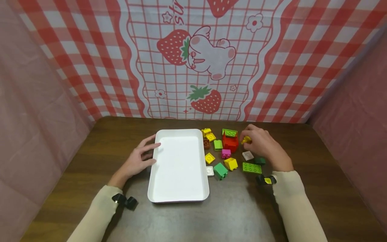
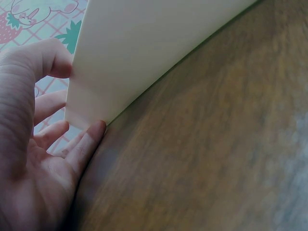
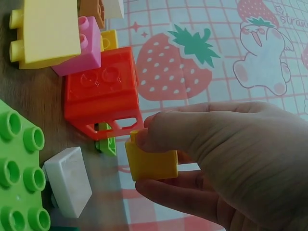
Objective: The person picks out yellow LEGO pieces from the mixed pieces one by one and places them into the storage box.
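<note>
plainly, yellow block (image 3: pixel 153 163) pinched in right hand (image 1: pixel 262 144), near red piece (image 3: pixel 101 91).

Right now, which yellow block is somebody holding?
The yellow block pinched in the right grip, beside the red block. The other yellow pieces lie between that grip and the white tray, and no hand touches them.

Head view bright, fairly even. Pale glare spreads over near part of table (image 1: pixel 193 223); white tray (image 1: pixel 179 168) floor almost featureless; dark shadow on table along right sleeve (image 1: pixel 297 205). 2 wrist views softer, cooler, lower in contrast: left dim, table grain blurred; right hazy, strawberry cloth (image 3: pixel 175 70) washed out.
</note>
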Available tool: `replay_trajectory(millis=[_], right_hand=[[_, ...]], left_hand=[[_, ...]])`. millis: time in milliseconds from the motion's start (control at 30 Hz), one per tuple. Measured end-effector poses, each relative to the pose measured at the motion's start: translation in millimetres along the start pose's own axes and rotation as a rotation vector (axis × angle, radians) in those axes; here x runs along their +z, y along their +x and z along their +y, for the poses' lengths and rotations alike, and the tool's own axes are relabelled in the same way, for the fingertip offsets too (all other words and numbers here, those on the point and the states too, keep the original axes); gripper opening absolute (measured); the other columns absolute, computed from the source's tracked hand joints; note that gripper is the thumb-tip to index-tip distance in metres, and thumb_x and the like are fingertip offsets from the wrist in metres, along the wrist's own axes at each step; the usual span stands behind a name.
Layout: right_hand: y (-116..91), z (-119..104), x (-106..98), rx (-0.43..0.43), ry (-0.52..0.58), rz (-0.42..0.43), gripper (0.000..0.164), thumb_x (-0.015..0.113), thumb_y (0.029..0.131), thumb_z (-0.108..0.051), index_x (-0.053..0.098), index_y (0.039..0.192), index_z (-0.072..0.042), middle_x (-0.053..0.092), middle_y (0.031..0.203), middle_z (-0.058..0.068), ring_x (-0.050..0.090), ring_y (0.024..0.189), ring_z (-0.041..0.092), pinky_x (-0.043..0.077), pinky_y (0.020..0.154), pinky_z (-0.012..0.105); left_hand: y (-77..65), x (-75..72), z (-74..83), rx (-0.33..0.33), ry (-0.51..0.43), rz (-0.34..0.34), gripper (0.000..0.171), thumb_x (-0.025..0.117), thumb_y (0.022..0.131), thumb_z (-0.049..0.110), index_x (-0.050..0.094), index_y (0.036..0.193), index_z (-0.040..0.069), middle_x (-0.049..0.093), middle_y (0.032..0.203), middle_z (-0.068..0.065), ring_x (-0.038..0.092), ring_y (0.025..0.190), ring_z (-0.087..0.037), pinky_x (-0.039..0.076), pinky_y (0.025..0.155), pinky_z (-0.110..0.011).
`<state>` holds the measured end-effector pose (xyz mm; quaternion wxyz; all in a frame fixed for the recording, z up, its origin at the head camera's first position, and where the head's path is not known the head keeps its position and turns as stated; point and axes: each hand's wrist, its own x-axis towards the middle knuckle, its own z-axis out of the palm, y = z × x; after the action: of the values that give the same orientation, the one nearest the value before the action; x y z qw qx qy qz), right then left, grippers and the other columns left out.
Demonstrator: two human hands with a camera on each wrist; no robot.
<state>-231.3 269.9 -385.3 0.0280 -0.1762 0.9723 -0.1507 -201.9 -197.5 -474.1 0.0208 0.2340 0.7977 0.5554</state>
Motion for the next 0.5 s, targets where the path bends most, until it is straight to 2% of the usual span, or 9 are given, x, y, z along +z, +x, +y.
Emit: replay_trajectory(millis=[267,500], right_hand=[[2.4,-4.3,8.6,0.015,0.012,-0.033,0.023,0.077,0.084,-0.015,0.074,0.108,-0.015,0.059,0.111,0.008,0.057,0.090,0.028,0.063,0.076,0.044],[5.2,-7.5,-0.6,0.046,0.013,-0.027,0.025,0.079,0.083,-0.017,0.075,0.107,-0.016,0.060,0.111,0.007,0.057,0.091,0.027,0.063,0.077,0.045]], left_hand=[[-1.8,-2.5,0.2,-0.011,0.011,0.001,0.058,0.072,0.086,-0.002,0.053,0.141,-0.003,0.021,0.165,-0.017,0.033,0.142,-0.043,0.043,0.103,-0.067],[-0.5,-0.6,1.4,-0.012,0.002,0.001,0.058,0.072,0.087,-0.003,0.052,0.141,-0.004,0.020,0.165,-0.019,0.035,0.141,-0.044,0.043,0.103,-0.067]])
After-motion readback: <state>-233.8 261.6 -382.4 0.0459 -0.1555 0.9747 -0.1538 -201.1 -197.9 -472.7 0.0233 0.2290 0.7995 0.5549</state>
